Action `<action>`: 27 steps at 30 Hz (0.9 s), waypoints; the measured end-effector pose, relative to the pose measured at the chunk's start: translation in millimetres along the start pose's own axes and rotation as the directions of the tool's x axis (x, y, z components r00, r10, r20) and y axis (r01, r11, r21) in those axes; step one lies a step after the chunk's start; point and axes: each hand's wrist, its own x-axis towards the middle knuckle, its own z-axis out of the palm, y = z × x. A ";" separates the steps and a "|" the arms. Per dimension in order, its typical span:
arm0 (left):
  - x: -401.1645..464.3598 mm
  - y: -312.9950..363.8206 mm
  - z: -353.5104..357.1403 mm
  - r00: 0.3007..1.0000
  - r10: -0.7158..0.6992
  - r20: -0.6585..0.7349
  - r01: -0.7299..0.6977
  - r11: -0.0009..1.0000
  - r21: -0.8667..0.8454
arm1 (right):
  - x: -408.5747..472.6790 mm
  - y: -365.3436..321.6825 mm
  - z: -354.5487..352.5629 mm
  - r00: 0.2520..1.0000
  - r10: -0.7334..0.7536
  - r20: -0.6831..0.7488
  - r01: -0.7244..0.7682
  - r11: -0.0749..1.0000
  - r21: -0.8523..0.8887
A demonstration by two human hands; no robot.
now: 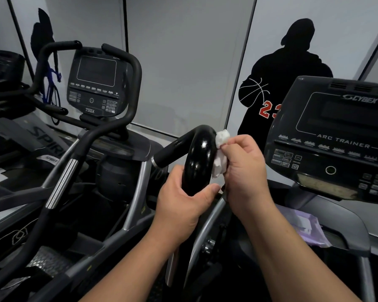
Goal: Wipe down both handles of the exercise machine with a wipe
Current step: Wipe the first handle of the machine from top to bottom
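A glossy black curved handle (200, 153) of the exercise machine rises in the middle of the view. My left hand (183, 203) grips its lower part, thumb across the front. My right hand (244, 168) pinches a crumpled white wipe (220, 149) and presses it against the handle's right side, near the top bend. The machine's other handle is not visible.
The machine's console (336, 140), marked ARC TRAINER, stands at the right. A purple packet (306, 229) lies on the ledge below it. A second machine with its own console (96, 81) and black handles (127, 101) stands at the left. Wall panels with dark silhouettes are behind.
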 end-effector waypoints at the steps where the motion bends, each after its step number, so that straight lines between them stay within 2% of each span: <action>1: 0.1 -0.8 0.0 1.000 -0.001 -0.004 0.001 1.000 0.000 | -1.3 2.1 2.6 1.000 0.006 -0.001 -0.006 1.000 -0.006; 4: -1.4 -0.4 -0.2 1.000 0.000 -0.005 0.000 1.000 -0.001 | -6.0 5.6 6.4 0.999 0.039 0.024 -0.038 0.999 -0.038; 7: -1.1 1.9 0.1 1.000 0.007 -0.003 -0.007 1.000 -0.005 | -1.6 -2.9 2.3 0.997 -0.081 -0.003 0.080 0.993 -0.092; 10: -2.0 2.3 -0.5 1.000 0.005 -0.004 -0.005 1.000 0.016 | 3.1 -3.9 4.3 0.993 -0.115 -0.012 0.112 0.985 -0.128; 14: -1.7 1.2 -2.5 1.000 0.006 0.013 -0.006 1.000 0.008 | 3.7 -7.5 4.3 0.972 -0.234 0.035 0.236 0.955 -0.178; 17: -2.3 2.0 -2.6 1.000 -0.003 0.021 0.003 1.000 0.004 | 12.1 -12.2 3.3 0.968 -0.247 0.035 0.247 0.926 -0.285; 21: -2.7 1.7 -3.8 1.000 -0.011 0.027 0.011 1.000 -0.009 | 17.0 -22.8 4.3 0.917 -0.356 0.179 0.398 0.806 -0.438; 25: -4.1 1.7 -3.1 1.000 -0.012 0.026 0.012 1.000 -0.002 | 32.2 -29.6 2.5 0.927 -0.297 0.231 0.376 0.748 -0.546; 27: -3.9 1.9 -3.3 1.000 -0.009 0.025 0.009 1.000 -0.020 | 32.5 -33.9 3.2 0.897 -0.323 0.301 0.441 0.650 -0.619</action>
